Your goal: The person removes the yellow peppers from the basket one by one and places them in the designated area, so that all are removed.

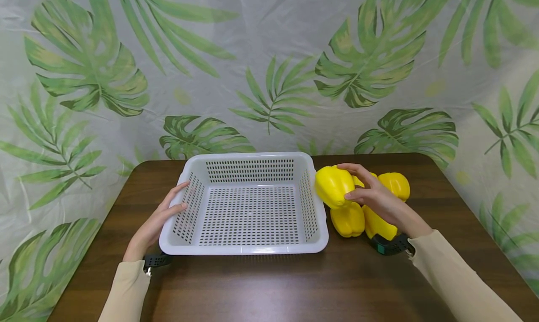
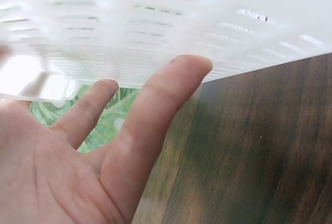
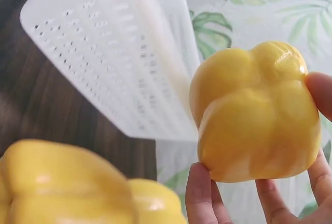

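Note:
A white perforated plastic basket (image 1: 244,250) stands on the wooden table with nothing inside. At its left side is my left hand (image 1: 155,221), fingers fairly straight; fingertips and thumb (image 2: 166,94) rest against the rim and side wall. My right hand (image 1: 379,198) holds a yellow bell pepper (image 1: 334,187) up beside the basket's right rim, thumb and fingertips spread around it. In the right wrist view the lobed end of this bell pepper (image 3: 254,115) faces the camera. Several more yellow bell peppers (image 1: 347,219) lie below and behind the right hand, partly hidden by it.
The dark brown wooden table (image 1: 252,289) extends in front of the basket and to both sides. Behind its far edge hangs a pale cloth (image 1: 278,41) printed with green leaves. A dark band (image 1: 389,245) circles the right wrist, near the peppers.

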A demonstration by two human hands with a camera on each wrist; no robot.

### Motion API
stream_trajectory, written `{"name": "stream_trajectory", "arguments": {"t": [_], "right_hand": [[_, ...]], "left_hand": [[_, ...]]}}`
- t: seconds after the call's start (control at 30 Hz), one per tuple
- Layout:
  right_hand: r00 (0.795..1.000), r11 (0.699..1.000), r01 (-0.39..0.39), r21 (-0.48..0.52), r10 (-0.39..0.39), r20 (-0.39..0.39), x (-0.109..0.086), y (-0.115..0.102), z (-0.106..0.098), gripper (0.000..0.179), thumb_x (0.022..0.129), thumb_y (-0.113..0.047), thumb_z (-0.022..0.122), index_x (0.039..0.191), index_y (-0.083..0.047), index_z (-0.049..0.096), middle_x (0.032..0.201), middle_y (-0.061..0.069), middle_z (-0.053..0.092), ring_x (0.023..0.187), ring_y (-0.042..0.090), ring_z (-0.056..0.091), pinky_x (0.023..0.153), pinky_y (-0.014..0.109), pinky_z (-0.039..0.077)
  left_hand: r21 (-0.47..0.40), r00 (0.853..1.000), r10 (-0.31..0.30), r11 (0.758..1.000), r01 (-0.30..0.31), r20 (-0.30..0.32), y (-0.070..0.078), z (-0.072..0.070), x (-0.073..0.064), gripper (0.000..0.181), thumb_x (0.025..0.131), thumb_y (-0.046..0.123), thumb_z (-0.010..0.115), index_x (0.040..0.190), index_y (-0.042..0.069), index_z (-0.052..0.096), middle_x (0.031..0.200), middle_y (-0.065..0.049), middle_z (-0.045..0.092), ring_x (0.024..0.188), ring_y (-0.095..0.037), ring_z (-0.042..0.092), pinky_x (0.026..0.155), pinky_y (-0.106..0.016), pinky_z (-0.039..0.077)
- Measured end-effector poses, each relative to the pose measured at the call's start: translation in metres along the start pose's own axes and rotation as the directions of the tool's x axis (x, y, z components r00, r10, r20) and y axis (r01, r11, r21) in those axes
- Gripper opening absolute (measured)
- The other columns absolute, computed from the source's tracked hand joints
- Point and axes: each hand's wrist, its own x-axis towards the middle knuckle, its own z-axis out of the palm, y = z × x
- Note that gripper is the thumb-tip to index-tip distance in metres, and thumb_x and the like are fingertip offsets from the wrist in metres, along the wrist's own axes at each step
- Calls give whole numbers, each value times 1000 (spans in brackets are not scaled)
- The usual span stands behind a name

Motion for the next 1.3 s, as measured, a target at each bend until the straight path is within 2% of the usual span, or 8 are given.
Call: {"name": "stream_trajectory", "arguments": {"t": [0.1, 0.27, 0.47, 0.63, 1.1, 1.3], "right_hand": [[1000, 1000, -12, -4, 12, -17, -6, 3, -6, 61, 88, -10, 59, 143, -21, 33, 150, 10, 11, 108, 37, 48, 90, 47, 38], [999, 1000, -12, -2, 12, -42, -14, 8, -16, 61, 90, -9, 59, 144, -22, 33, 151, 9, 7, 116, 34, 39, 91, 40, 40], [998, 999, 4, 33, -2, -59, -21, 14, -25, 59, 91, -5, 57, 142, -23, 35, 148, 8, 12, 117, 27, 39, 87, 30, 46], [997, 998, 24, 57, -20, -68, -28, 18, -32, 57, 92, -2, 55, 141, -24, 37, 144, 5, 18, 116, 20, 40, 86, 27, 47], [990, 986, 130, 108, -123, -67, -51, 36, -60, 58, 94, 6, 45, 145, -20, 34, 139, 0, 28, 110, 14, 47, 83, 27, 48], [982, 977, 175, 126, -164, -93, -60, 44, -73, 57, 94, 10, 41, 145, -16, 35, 136, 0, 30, 103, 13, 48, 77, 25, 48]], "left_hand": [[3, 1000, 1, 1000, -1, -3, 0, 0, 0, 61, 100, 21, 45, 152, 27, 13, 151, -20, 11, 122, -50, 35, 79, -55, 50], [7, 1000, 0, 1000, 0, -7, 1, 0, 0, 61, 100, 21, 45, 152, 27, 14, 151, -20, 12, 122, -49, 35, 79, -55, 50], [8, 1000, 1, 1000, -1, -7, 1, 1, 0, 61, 100, 21, 46, 151, 27, 14, 151, -20, 12, 122, -49, 36, 78, -55, 50], [7, 1000, 3, 1000, -3, -6, 1, 0, 0, 61, 100, 21, 45, 152, 27, 14, 151, -20, 12, 122, -48, 36, 79, -54, 50], [13, 1000, 5, 1000, -5, -2, 0, 1, 0, 61, 100, 22, 45, 152, 26, 13, 151, -21, 12, 122, -50, 35, 79, -55, 50], [15, 1000, 3, 1000, -3, -3, 0, 0, -1, 61, 100, 23, 45, 152, 27, 13, 151, -21, 12, 123, -50, 35, 79, -54, 50]]}}
